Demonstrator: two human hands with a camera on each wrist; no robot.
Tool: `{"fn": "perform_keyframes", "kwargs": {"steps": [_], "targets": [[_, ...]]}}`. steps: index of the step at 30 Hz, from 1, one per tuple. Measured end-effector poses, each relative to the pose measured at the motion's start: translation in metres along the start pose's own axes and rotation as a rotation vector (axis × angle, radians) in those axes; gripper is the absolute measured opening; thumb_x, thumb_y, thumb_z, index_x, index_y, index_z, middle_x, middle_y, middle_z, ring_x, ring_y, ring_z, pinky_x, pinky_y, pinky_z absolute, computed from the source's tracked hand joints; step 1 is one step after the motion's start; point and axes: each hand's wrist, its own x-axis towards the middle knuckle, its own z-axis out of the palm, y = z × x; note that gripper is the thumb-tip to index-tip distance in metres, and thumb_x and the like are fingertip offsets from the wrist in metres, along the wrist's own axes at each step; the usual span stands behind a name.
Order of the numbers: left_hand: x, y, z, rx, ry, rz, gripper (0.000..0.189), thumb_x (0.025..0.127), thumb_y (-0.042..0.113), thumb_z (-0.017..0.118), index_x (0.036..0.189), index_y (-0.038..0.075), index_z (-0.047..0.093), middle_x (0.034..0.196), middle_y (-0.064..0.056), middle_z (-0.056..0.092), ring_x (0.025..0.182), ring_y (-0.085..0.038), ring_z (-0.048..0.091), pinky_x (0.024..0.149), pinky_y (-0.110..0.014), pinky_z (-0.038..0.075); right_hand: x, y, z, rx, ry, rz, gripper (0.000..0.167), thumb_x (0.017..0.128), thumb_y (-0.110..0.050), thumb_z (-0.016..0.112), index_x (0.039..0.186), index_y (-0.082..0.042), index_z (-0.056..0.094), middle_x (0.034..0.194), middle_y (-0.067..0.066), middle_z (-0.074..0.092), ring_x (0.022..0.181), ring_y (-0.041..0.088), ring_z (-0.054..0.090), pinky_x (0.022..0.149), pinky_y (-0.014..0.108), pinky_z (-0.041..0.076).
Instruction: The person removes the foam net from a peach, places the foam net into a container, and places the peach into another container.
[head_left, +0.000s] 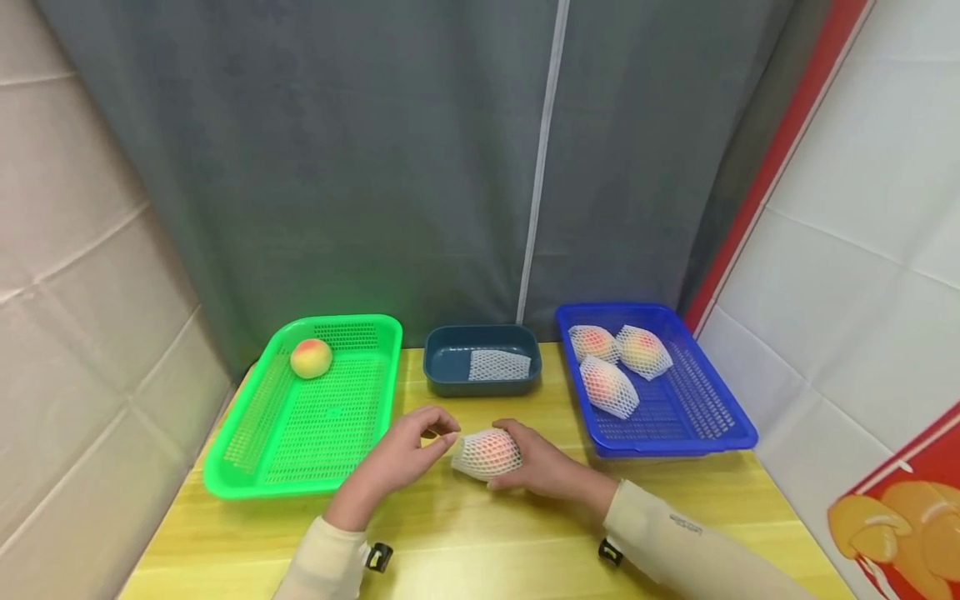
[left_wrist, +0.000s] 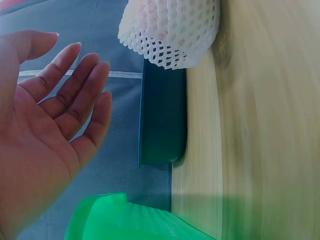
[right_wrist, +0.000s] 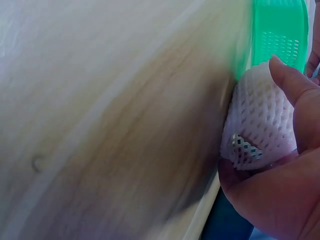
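A peach in a white foam net (head_left: pixel 489 455) is in my right hand (head_left: pixel 536 461), whose thumb and fingers curl round its right side, low over the wooden table. In the right wrist view the net-covered peach (right_wrist: pixel 260 115) sits between the thumb and the fingers. My left hand (head_left: pixel 415 446) is just left of the net's end, its fingers loosely bent and nothing in them. The left wrist view shows the left palm (left_wrist: pixel 45 125) with relaxed fingers, apart from the net (left_wrist: pixel 172 35).
On the left stands a green basket (head_left: pixel 392 392) with one bare peach (head_left: pixel 311 358). A dark blue tray (head_left: pixel 450 387) at the back middle holds a flat foam net (head_left: pixel 499 365). To the right, a blue basket (head_left: pixel 693 408) contains three netted peaches (head_left: pixel 609 387).
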Motion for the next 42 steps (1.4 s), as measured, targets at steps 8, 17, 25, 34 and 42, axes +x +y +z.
{"fn": "perform_keyframes", "kwargs": {"steps": [8, 17, 25, 34, 42], "targets": [[-0.001, 0.002, -0.001, 0.007, 0.004, -0.008, 0.010, 0.109, 0.016, 0.071, 0.117, 0.012, 0.076, 0.114, 0.007, 0.073, 0.113, -0.020, 0.071, 0.102, -0.049, 0.059, 0.005, 0.001, 0.003, 0.019, -0.008, -0.035, 0.078, 0.085, -0.021, 0.099, 0.148, -0.008, 0.055, 0.131, 0.004, 0.068, 0.117, 0.021, 0.065, 0.106, 0.048, 0.053], [-0.003, 0.001, 0.000, -0.016, 0.022, -0.025, 0.009, 0.108, 0.013, 0.071, 0.115, 0.015, 0.076, 0.113, 0.006, 0.073, 0.110, -0.019, 0.072, 0.101, -0.045, 0.061, 0.001, -0.006, -0.004, 0.024, 0.022, -0.022, 0.079, 0.084, -0.026, 0.098, 0.148, -0.013, 0.053, 0.132, 0.003, 0.066, 0.116, 0.021, 0.064, 0.105, 0.048, 0.053], [-0.004, 0.002, -0.004, -0.065, 0.077, -0.001, 0.009, 0.105, 0.008, 0.074, 0.112, 0.013, 0.076, 0.110, 0.006, 0.074, 0.104, -0.017, 0.073, 0.095, -0.037, 0.062, -0.006, -0.037, -0.030, -0.009, 0.020, -0.127, 0.084, 0.082, -0.023, 0.098, 0.151, -0.012, 0.051, 0.135, 0.005, 0.066, 0.117, 0.020, 0.065, 0.102, 0.041, 0.056], [-0.002, 0.007, -0.002, -0.155, 0.126, 0.044, 0.012, 0.101, 0.007, 0.081, 0.111, 0.013, 0.080, 0.109, 0.003, 0.076, 0.099, -0.017, 0.075, 0.091, -0.034, 0.064, -0.010, -0.055, -0.045, -0.085, 0.010, -0.218, 0.083, 0.083, -0.025, 0.096, 0.151, -0.010, 0.050, 0.136, 0.004, 0.061, 0.115, 0.020, 0.064, 0.098, 0.037, 0.058], [0.001, 0.009, 0.005, -0.281, 0.100, 0.134, 0.036, 0.095, -0.003, 0.083, 0.129, 0.007, 0.075, 0.126, -0.007, 0.073, 0.119, -0.028, 0.072, 0.103, -0.048, 0.061, -0.011, -0.059, -0.044, -0.091, 0.011, -0.253, 0.083, 0.085, -0.027, 0.096, 0.152, -0.007, 0.050, 0.138, 0.006, 0.062, 0.117, 0.021, 0.063, 0.101, 0.037, 0.055]]}}
